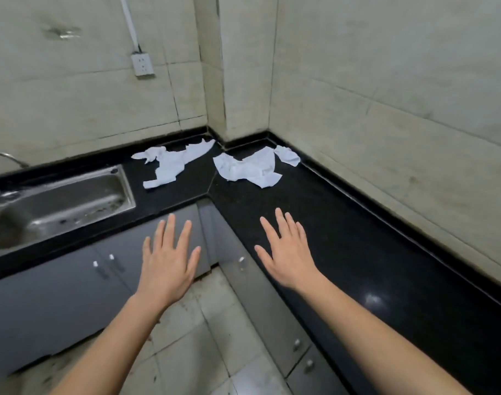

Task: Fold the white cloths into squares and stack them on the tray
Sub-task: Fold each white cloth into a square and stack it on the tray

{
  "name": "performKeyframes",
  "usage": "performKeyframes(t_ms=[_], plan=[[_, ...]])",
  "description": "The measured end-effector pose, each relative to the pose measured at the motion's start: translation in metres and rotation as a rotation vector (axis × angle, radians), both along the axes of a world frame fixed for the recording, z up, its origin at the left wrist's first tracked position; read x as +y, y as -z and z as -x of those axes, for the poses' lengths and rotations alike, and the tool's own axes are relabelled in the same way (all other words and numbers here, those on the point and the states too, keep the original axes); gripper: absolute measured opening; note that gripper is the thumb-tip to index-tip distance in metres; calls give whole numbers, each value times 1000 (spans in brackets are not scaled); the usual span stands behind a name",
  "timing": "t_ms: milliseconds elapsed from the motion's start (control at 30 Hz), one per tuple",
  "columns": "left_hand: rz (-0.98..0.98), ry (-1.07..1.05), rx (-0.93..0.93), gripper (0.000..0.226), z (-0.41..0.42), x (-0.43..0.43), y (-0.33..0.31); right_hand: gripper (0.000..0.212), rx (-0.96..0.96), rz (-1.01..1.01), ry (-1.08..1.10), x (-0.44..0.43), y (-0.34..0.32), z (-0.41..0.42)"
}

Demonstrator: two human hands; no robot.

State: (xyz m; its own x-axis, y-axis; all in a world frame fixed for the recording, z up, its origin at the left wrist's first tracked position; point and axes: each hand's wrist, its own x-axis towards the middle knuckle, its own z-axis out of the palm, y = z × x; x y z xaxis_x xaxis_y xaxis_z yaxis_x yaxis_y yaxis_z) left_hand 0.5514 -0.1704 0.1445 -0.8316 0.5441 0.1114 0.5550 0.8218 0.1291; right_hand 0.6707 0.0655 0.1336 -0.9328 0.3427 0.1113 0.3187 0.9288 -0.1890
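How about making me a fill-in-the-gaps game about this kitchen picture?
1. The crumpled white cloths lie on a countertop coloured ____.
2. The metal sink is on the ____ side of the picture.
3. The left hand and the right hand are open and hold ____.
Missing words: black; left; nothing.

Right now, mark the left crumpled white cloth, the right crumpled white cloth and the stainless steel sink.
Left crumpled white cloth [172,163]: head view, its middle.
Right crumpled white cloth [252,171]: head view, its middle.
Stainless steel sink [67,206]: head view, bare basin floor.
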Motion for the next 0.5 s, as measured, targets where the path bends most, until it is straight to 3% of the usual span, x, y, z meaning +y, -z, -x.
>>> performKeyframes(t_ms=[300, 500], plan=[[49, -17, -64, 77, 117, 12, 39, 68, -56, 28, -79, 9, 47, 144], [91, -80, -114, 67, 246, 46, 57, 68, -104, 88, -138, 46, 66, 276]])
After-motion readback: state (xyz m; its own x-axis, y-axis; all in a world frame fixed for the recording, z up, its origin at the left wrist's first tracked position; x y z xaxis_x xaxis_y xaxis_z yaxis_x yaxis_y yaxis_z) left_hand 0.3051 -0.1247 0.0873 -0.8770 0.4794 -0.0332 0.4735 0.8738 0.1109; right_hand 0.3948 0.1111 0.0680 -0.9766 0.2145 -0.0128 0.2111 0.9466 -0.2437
